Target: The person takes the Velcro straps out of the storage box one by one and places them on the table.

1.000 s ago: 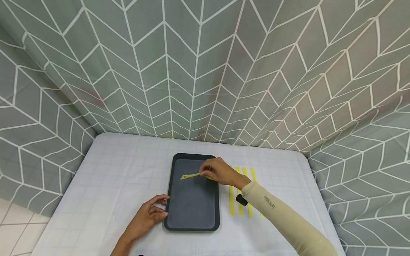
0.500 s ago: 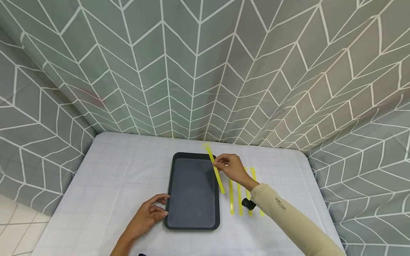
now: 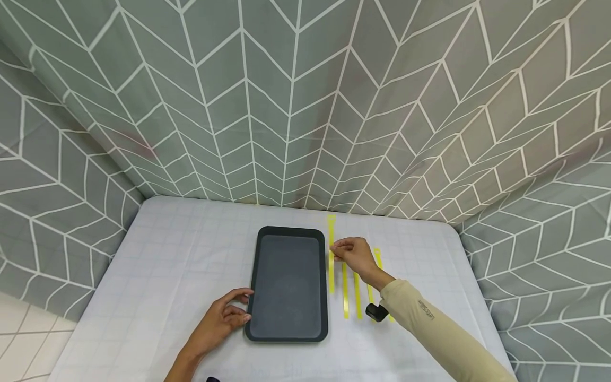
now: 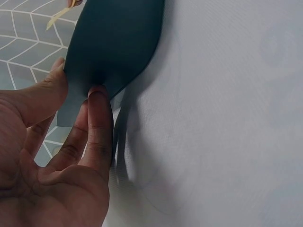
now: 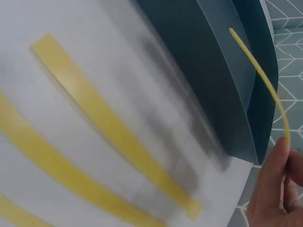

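Note:
My right hand pinches a thin yellow hook-and-loop strap, upright along the tray's right side in the head view. In the right wrist view the held strap shows edge-on, bowed, rising from the fingertips in front of the tray's wall. The dark grey rectangular tray has nothing in it. My left hand holds the tray's left rim, its thumb and a finger right at the edge. In the left wrist view fingertips press against the tray's outer wall.
Several more yellow straps lie side by side on the white-covered table, right of the tray and partly under the right hand and forearm. A grey curtain with white lines hangs behind the table and at both sides.
My right hand has moved right, from over the tray to beside it. The strap has swung from lying across the tray to pointing away, parallel to the tray's right side. The left hand stays put.

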The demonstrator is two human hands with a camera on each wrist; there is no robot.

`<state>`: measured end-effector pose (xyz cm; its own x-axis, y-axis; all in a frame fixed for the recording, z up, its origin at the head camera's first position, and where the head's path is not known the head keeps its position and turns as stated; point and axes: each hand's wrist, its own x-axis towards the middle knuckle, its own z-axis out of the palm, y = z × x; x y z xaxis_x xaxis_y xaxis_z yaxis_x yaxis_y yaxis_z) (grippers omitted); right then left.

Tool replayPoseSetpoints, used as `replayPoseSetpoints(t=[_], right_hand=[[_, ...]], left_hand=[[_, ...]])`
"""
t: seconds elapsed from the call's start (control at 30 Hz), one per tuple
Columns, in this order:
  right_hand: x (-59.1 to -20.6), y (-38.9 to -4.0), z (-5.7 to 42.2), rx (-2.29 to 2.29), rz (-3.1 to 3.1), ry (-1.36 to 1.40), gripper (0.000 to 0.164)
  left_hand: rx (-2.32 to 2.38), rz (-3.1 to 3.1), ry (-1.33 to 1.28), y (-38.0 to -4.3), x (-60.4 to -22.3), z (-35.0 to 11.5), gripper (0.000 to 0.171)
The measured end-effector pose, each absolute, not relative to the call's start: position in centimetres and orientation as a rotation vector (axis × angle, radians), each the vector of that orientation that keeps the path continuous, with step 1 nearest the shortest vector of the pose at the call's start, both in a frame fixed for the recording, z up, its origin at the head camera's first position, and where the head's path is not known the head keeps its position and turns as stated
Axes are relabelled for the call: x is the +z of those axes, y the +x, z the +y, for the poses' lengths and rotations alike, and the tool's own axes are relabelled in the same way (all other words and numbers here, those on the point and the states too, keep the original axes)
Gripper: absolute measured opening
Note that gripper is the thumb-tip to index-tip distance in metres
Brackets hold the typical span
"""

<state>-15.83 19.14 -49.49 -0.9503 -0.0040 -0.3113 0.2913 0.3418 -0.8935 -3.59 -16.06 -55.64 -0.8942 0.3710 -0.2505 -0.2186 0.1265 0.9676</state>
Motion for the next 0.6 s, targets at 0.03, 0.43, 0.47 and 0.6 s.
replayPoseSetpoints(t=[0.03, 0.43, 0.47, 0.6], right_hand=[[-49.6, -15.7, 19.3, -1.645, 2.342, 0.28, 0.017], [-51.6, -13.9, 20.2, -1.522, 2.311, 0.419, 0.01], [-51.7, -13.8, 20.2, -1.5, 2.323, 0.42, 0.01], [-52.0, -13.2, 20.1, -1.441, 2.353, 0.428, 0.008]], left_hand=[[1.82, 1.976, 0.145, -3.6, -55.7, -16.1, 0.059], [1.832, 1.973, 0.139, -3.5, -55.8, -15.9, 0.058], [1.833, 1.974, 0.138, -3.5, -55.8, -15.9, 0.058], [1.84, 1.974, 0.147, -3.5, -55.8, -16.0, 0.058]])
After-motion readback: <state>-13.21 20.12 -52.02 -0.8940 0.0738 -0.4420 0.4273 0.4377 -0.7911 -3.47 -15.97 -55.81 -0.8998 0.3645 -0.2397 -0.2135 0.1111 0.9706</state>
